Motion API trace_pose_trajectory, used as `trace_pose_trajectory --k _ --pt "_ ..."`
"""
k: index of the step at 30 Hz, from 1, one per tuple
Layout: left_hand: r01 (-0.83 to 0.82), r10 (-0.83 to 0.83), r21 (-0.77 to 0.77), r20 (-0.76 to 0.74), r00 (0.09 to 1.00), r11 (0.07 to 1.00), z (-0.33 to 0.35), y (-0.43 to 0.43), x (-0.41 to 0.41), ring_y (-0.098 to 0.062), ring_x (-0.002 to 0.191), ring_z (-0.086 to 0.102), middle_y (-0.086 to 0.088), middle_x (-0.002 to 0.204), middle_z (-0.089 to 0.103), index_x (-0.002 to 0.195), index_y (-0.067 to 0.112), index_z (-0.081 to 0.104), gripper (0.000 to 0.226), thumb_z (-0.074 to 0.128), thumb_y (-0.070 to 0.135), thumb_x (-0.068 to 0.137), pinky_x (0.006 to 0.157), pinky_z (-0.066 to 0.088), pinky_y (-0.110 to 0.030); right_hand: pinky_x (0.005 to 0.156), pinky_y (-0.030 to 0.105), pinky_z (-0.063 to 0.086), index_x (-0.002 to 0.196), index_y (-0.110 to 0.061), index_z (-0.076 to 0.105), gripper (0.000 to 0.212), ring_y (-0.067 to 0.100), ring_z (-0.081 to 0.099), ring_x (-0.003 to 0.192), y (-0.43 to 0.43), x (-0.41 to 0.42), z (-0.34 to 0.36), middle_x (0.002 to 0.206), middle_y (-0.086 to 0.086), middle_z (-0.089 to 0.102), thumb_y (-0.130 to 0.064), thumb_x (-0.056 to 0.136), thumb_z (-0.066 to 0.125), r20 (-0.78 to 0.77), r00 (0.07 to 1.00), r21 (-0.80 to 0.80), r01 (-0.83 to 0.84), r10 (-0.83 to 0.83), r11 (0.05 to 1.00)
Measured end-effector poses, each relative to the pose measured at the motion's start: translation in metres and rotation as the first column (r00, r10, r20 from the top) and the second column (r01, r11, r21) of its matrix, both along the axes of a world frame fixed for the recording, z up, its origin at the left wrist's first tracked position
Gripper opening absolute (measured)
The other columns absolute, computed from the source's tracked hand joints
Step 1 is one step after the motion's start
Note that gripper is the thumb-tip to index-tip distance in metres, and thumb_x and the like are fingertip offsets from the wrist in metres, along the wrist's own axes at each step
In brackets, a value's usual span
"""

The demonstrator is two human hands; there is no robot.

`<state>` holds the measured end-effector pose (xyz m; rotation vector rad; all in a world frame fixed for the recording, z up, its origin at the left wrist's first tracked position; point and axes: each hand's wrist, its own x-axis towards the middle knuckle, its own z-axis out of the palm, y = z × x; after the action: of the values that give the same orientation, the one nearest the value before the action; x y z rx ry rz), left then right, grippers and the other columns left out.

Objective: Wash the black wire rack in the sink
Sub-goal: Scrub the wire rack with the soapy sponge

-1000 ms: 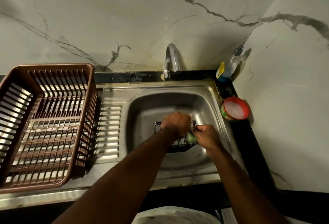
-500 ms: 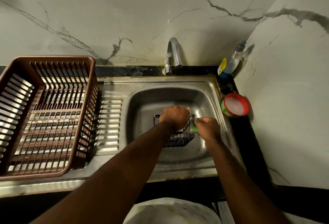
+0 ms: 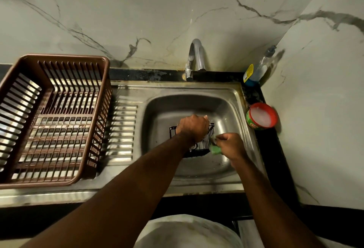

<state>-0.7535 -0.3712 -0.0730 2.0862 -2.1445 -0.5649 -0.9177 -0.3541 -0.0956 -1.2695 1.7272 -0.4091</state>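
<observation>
The black wire rack (image 3: 202,146) stands in the steel sink (image 3: 232,108), near the middle of the basin. My left hand (image 3: 192,127) grips its top edge from above and covers much of it. My right hand (image 3: 229,145) is curled round a green scrub sponge (image 3: 214,149) and presses it against the rack's right side. The lower wires of the rack show below my left wrist.
A brown plastic dish basket (image 3: 51,121) sits on the draining board at the left. The chrome tap (image 3: 195,58) rises behind the basin. A red-rimmed tub of dish soap (image 3: 262,115) and a clear pump bottle (image 3: 258,68) stand at the right corner.
My right hand with the sponge has shifted slightly down along the rack's right side. My left hand keeps its hold on the rack. The camera has tilted a little.
</observation>
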Motion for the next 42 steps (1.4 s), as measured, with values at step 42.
trace_pose_trajectory --k 42 --pt "0.038 -0.038 -0.062 0.000 0.999 0.997 -0.013 0.003 0.018 -0.018 0.056 0.057 -0.003 0.060 0.055 0.068 0.015 0.055 0.061 0.020 0.041 0.109 0.055 0.045 -0.029 0.059 0.028 0.054 0.097 -0.009 0.074 0.012 0.020 0.071 0.073 -0.017 0.019 -0.002 0.084 0.007 0.075 -0.001 0.089 0.069 0.227 0.950 0.193 0.173 -0.215 0.966"
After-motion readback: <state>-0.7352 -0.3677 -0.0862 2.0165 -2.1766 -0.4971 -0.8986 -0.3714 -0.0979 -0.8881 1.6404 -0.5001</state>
